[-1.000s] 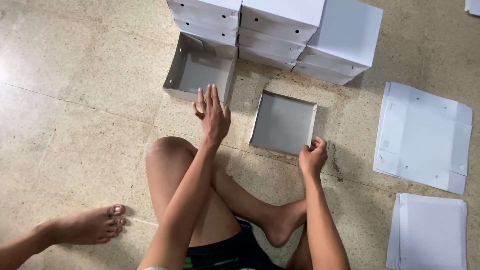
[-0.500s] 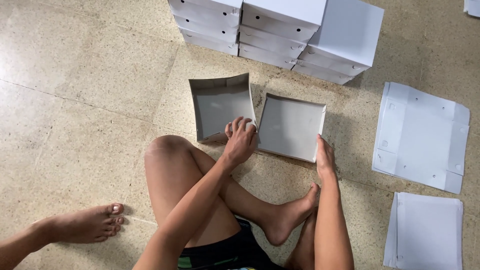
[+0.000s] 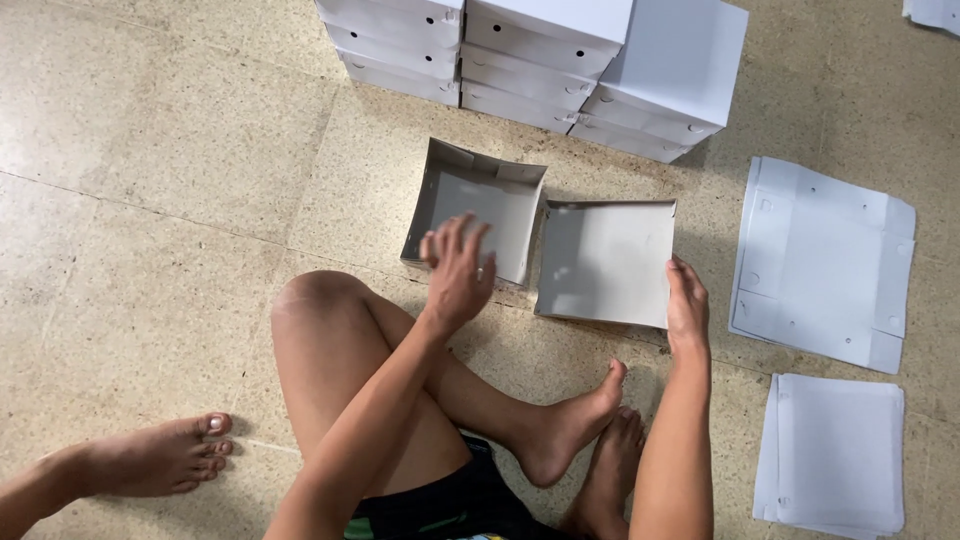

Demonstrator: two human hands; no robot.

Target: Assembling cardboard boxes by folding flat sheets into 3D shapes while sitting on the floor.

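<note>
Now the two grey card trays sit side by side on the floor, right in front of the crossed legs. A second ago the open box tray [image 3: 480,205] lay up against the stack of finished white boxes [image 3: 540,60]; it has since been drawn down until its corner nearly meets the flatter tray [image 3: 608,262]. The left hand [image 3: 458,268] hovers over the near wall of the box tray, fingers spread and slightly blurred, gripping nothing. The right hand [image 3: 686,305] rests open against the right near corner of the flatter tray, which has slid a little towards the knees. Both halves now lie within easy reach, so they appear set for fitting together. Unfolded white blanks [image 3: 820,262] and a pile of flat sheets [image 3: 835,455] lie at the right of the floor.
</note>
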